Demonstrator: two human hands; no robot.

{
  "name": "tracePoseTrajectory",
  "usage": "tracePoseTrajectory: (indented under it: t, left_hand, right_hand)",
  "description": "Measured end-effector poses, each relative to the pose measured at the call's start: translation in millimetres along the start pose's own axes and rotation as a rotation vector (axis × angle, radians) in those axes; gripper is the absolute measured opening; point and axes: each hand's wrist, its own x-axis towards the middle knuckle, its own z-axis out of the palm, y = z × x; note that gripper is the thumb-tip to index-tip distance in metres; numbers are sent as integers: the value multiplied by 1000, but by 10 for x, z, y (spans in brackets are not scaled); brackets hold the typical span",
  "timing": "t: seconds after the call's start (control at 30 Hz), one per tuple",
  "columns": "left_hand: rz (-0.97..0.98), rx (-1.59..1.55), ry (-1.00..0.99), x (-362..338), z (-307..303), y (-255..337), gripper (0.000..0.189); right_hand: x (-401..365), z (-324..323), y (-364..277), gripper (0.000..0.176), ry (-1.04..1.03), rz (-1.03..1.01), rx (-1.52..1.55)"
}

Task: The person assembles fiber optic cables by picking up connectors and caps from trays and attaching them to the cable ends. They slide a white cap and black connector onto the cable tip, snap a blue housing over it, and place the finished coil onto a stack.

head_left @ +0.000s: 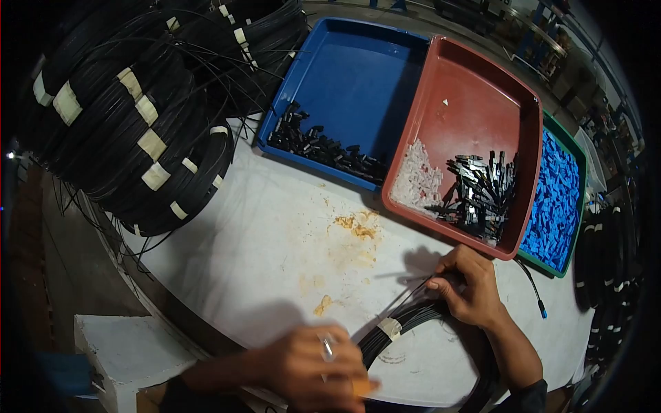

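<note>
Right hand point(468, 286): fingertips pinched together on a loose strand of the taped coil of thin black cable point(418, 316), likely isolating its end. Left hand point(310, 365), blurred, lies on the coil's near side, apparently steadying it; its grip cannot be told. Beyond the right hand: red plastic tray point(475, 103) on the white tabletop point(275, 234).

Single view, head-worn. Camera looks forward and steeply down onto the white bench point(275, 227); the bench's near edge cuts diagonally across the lower left. Wide fisheye lens: corners go black, straight edges bow. Left hand point(313, 365) sits closest, at the bottom edge, blurred. Right hand point(468, 286) is slightly farther, on the cable coil point(413, 320). Blue tray point(344, 62) and red tray point(475, 96) lie beyond, toward the top.
</note>
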Motion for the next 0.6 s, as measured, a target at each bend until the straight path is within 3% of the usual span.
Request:
tracePoseTrajectory:
  t: [0.03,0.1,0.17,0.23,0.3,0.4,0.6]
  left_hand:
    - [-56,142,-6,79,-224,-70,32]
    - [-54,478,-2,213,-601,-342,22]
    - [-164,682,-75,404,-1001,-638,17]
    - [-175,787,-18,481,-1318,-1006,18]
    - [-398,797,-8,572,-1595,-1247,16]
    - [-506,746,48,604,-1854,-1613,15]
    - [-408,911,-203,585,-1831,-1952,18]
  right_hand:
    - [-7,1,2,22,-5,27,16]
    - [-21,0,34,25,15,15,23]
    - [-18,-16,55,28,12,10,17]
    - [11,-30,22,30,26,-29,16]
    - [10,-33,10,31,-33,16,33]
    - [39,-34,12,31,-36,-15,48]
    - [75,-65,89,30,-92,-72,33]
